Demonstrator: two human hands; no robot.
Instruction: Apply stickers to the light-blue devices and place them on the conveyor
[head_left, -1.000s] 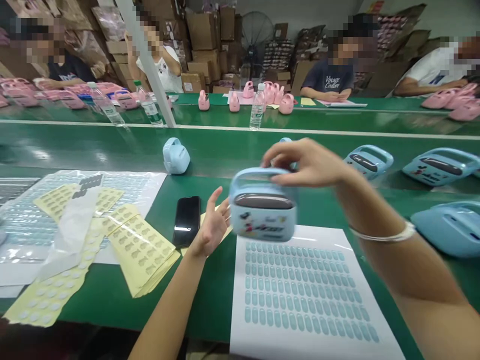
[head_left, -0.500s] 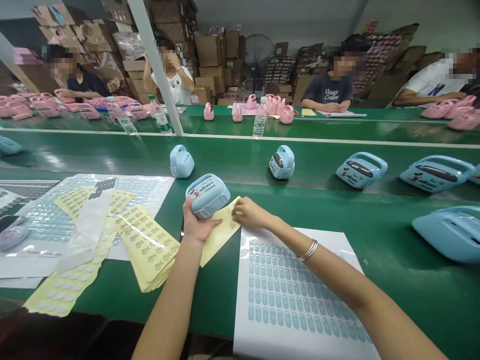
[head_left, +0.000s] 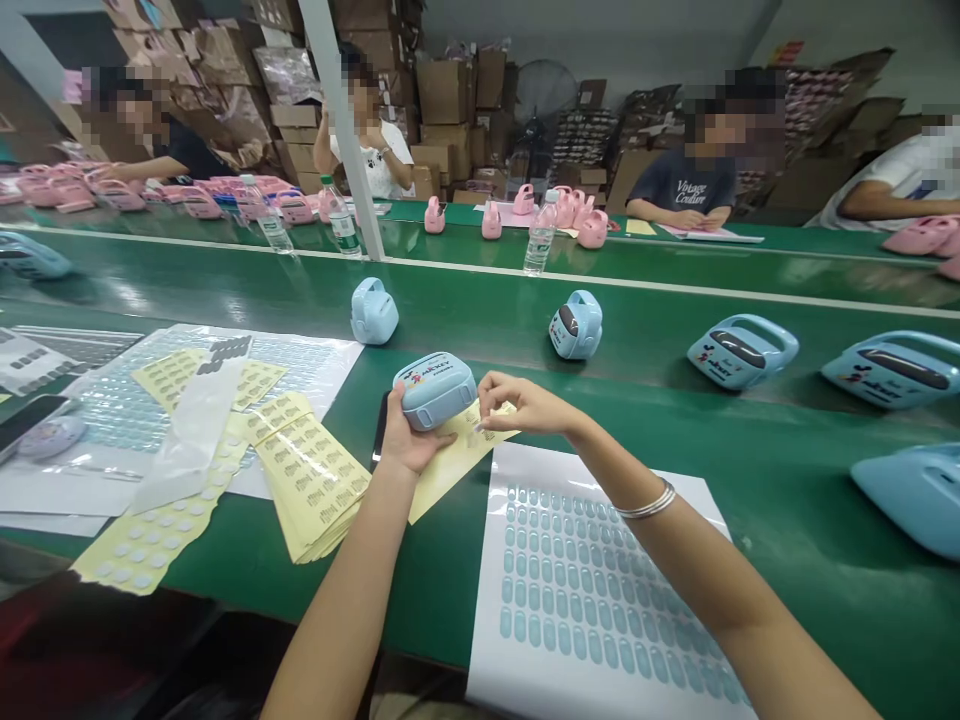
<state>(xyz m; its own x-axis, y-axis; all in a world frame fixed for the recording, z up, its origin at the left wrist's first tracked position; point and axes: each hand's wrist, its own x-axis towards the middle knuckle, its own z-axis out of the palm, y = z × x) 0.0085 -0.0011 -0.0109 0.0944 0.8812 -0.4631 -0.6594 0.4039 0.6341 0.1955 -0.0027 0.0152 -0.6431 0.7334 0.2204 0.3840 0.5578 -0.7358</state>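
The half-curled left hand point(head_left: 409, 447) cups a tilted blue Mickey-printed case point(head_left: 438, 392) over the yellow sticker sheet point(head_left: 444, 485), perhaps steadying it beside the right hand point(head_left: 517, 405), whose fingers bunch together; their hold I cannot tell.

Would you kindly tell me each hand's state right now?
Left hand: holding a blue case.
Right hand: curled near a yellow sheet; whether it holds anything is unclear.

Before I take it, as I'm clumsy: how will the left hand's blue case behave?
The blue case is probably stiff, showing no sag in the left hand; being glossy, it may slip, and its rounded shape could let it rock.
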